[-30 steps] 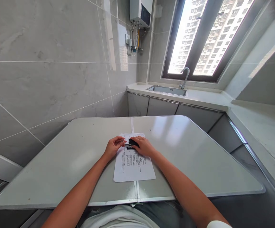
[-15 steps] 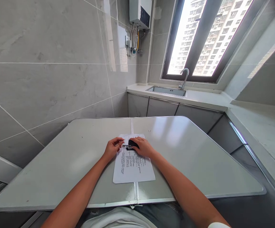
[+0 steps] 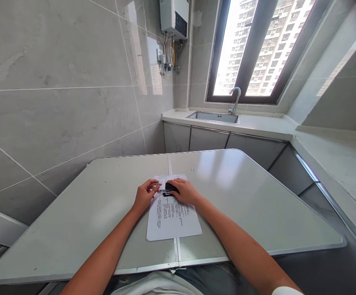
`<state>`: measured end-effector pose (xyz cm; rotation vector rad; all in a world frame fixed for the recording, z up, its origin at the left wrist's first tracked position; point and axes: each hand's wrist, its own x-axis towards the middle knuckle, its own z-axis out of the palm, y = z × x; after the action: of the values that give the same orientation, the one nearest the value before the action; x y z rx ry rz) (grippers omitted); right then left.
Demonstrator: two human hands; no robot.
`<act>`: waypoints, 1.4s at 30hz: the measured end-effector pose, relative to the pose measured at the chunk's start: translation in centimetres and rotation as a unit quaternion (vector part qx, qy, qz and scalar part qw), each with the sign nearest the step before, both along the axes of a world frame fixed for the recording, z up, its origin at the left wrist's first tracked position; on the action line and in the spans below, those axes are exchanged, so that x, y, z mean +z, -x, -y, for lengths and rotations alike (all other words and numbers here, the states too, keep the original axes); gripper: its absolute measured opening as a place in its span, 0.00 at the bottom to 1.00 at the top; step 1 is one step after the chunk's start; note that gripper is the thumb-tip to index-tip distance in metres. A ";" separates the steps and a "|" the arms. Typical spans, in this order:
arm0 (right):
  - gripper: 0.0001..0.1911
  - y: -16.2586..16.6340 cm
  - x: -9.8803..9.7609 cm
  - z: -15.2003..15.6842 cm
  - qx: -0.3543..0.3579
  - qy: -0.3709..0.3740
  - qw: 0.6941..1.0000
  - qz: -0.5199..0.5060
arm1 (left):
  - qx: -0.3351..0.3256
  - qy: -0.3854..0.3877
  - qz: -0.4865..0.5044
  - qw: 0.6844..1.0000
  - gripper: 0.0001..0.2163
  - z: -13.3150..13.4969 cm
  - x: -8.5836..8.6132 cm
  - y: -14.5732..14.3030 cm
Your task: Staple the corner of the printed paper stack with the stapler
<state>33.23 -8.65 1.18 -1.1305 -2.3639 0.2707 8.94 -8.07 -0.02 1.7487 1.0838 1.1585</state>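
Note:
A printed sheet of paper [image 3: 172, 219] lies on the grey folding table [image 3: 245, 196] right in front of me. My right hand [image 3: 186, 191] is closed over a small black stapler [image 3: 170, 188] that rests on the top part of the sheet. My left hand [image 3: 144, 194] sits just left of it, its thumb and fingers pinched at the stapler's metal front end. Most of the stapler is hidden under my right fingers.
A tiled wall runs along the left of the table. Behind the table stands a counter with a sink [image 3: 213, 116] and a tap [image 3: 235, 98] under a window. A water heater [image 3: 173, 16] hangs on the wall. A second counter [image 3: 341, 155] runs along the right.
Both hands have stayed on the stapler over the paper. Only the view has shifted slightly.

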 end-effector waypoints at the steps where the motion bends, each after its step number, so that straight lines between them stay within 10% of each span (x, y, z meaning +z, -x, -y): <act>1: 0.20 0.0 0.0 0.0 0.001 0.001 1.000 -0.001 | 0.011 -0.027 -0.033 0.999 0.17 -0.1 -0.1 0.0; 8: 0.17 0.1 -0.3 0.0 -0.001 -0.009 1.000 -0.013 | -0.016 -0.204 -0.239 0.949 0.09 -0.2 -0.9 -0.9; 42: 0.20 0.3 0.1 0.4 -0.008 0.006 1.000 0.001 | -0.045 -0.189 -0.189 0.963 0.10 -0.5 -0.6 -0.1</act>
<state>32.88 -9.03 1.31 -1.1557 -2.3555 0.2776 9.01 -7.59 -0.62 2.3669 1.0299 1.0499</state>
